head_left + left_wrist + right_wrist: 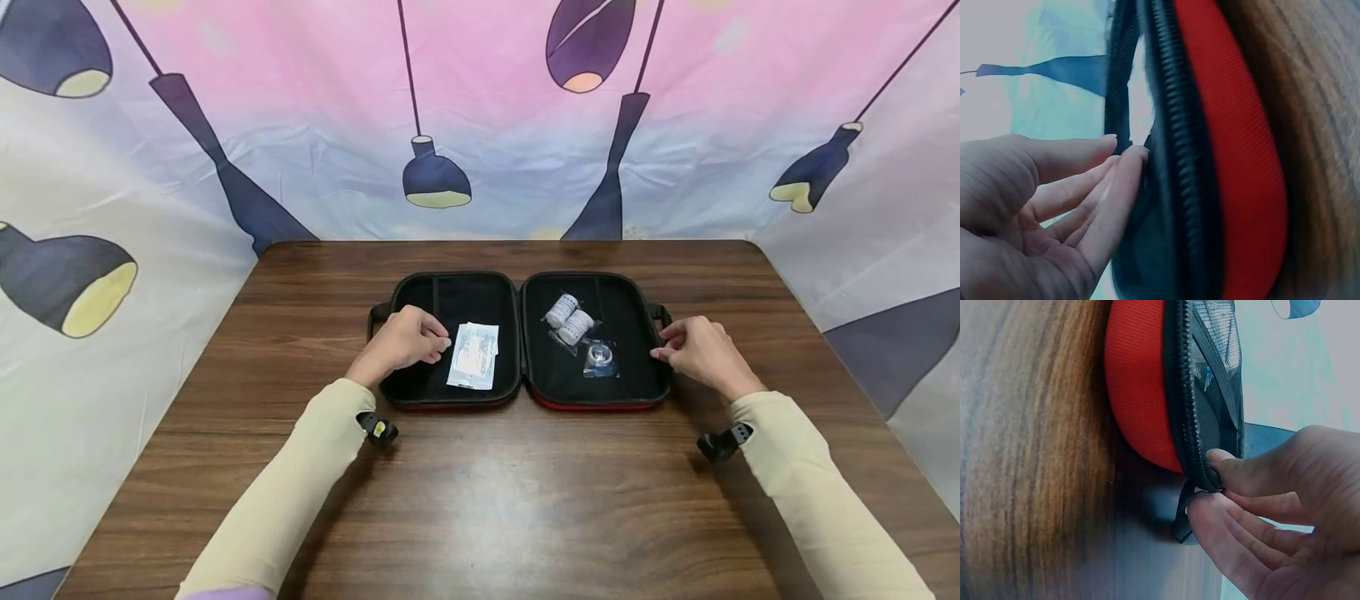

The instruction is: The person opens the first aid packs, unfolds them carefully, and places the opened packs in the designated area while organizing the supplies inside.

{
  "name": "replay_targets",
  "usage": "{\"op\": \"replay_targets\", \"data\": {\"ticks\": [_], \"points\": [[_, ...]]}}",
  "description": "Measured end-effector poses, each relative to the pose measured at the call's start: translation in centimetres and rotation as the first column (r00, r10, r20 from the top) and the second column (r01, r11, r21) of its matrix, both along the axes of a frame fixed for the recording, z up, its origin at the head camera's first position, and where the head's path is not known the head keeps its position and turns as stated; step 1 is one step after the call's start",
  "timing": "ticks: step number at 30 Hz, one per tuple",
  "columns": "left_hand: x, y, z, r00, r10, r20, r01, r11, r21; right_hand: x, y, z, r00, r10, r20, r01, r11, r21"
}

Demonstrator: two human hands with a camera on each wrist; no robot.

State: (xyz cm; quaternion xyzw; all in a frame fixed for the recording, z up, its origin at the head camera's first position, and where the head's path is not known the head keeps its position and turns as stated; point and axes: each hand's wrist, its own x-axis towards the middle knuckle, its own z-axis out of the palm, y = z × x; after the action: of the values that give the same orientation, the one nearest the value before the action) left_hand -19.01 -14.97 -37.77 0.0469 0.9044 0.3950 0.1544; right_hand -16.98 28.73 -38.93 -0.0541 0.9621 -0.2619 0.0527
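A zip case, red outside with a black lining, lies unfolded flat on the table. Printed white packets [473, 357] lie in its left half [413, 375]. Two wrapped white rolls [568, 318] and a clear bag with a round item [600, 358] are in the right half [633, 385]. My left hand [408, 339] hovers over the left half beside the packets, fingers loosely bent, nothing visible between them. With thumb inside and fingers outside, my right hand [701, 354] pinches the zippered rim [1192, 425] at the case's outer right side.
The wooden table [480, 500] extends in front of and around the case. Black carry handles stick out at both sides, the right one [660, 314] beside my right hand. A patterned cloth [337, 108] hangs behind the table and along its sides.
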Motion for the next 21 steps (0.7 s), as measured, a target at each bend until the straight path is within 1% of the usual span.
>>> {"op": "replay_targets", "data": {"ticks": [4,6,9,12,16,21], "points": [[-0.3,0.7,-0.3,0.998,0.030,0.056,-0.027,0.998,-0.054,0.0,0.0,-0.1,1.000,0.007,-0.008,-0.007,1.000,0.001],[-0.4,0.9,-0.5,0.997,0.043,0.066,-0.039,0.998,-0.054,0.0,-0.1,-0.2,1.000,0.009,-0.018,-0.009,1.000,0.002],[-0.4,1.2,-1.0,0.995,0.068,0.073,-0.066,0.998,-0.023,0.1,-0.1,-0.3,1.000,0.009,-0.022,-0.010,1.000,-0.002],[-0.3,1.6,-1.4,0.996,0.068,0.052,-0.067,0.998,-0.021,0.1,-0.2,-0.4,1.000,0.002,-0.013,-0.002,1.000,-0.008],[-0.1,2.3,-1.6,0.999,0.047,0.004,-0.046,0.996,-0.078,0.2,-0.2,-0.4,1.000,-0.006,-0.004,0.006,1.000,-0.016],[0.1,2.9,-1.5,0.998,0.035,-0.043,-0.041,0.987,-0.157,0.2,-0.2,-0.5,1.000,-0.002,0.001,0.002,1.000,-0.025]]}}
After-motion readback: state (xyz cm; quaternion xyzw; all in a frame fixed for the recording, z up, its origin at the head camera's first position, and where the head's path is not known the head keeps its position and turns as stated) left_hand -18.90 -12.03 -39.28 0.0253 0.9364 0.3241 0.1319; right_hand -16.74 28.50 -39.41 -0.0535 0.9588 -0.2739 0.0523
